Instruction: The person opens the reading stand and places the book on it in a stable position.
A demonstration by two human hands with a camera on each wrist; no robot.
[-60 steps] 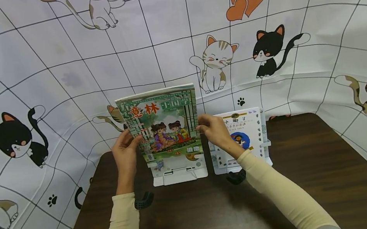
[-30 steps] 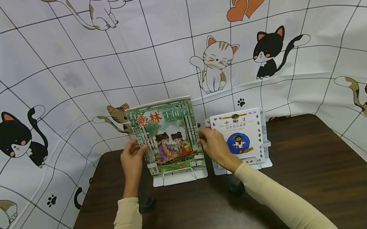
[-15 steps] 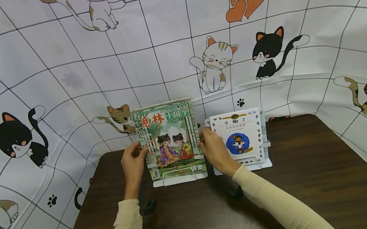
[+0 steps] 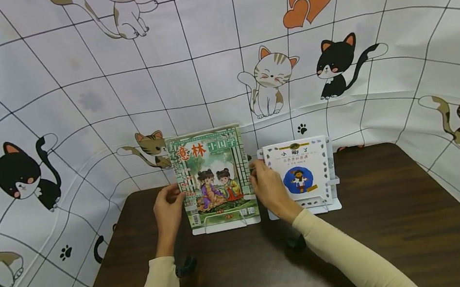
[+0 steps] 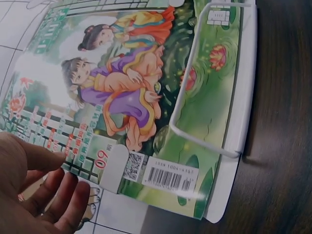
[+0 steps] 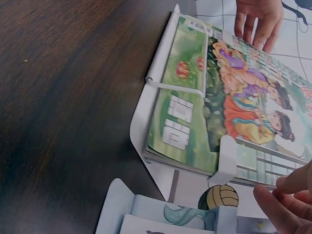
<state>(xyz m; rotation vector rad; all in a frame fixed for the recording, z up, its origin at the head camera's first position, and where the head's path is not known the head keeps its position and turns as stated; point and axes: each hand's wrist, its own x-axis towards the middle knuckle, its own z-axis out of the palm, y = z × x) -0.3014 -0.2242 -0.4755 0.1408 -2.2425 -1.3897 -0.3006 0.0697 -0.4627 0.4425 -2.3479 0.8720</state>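
A green magazine (image 4: 212, 175) with two illustrated children on its cover stands tilted back in a white book stand (image 4: 226, 227). The stand's wire stop (image 5: 207, 139) crosses the lower cover, and side clips overlap its edges. My left hand (image 4: 168, 214) is at the left edge, thumb tip right by the cover's printed border and fingers spread loosely beside it. At the opposite edge, my right hand (image 4: 271, 189) has its thumb and index fingertips against the page edges, relaxed; the right wrist view shows these fingertips (image 6: 265, 195) close up.
To the right, a second white stand (image 4: 333, 180) bears a white picture book (image 4: 299, 168) with a blue circle; my right hand overlaps its left side. Both stands are on a dark wooden table (image 4: 249, 278). Behind hangs a cat-patterned cloth (image 4: 221, 81).
The magazine, held raised and tilted two seconds ago, has come down into the left stand behind the wire stop. Both hands lowered with it, and the left hand's fingers have loosened.
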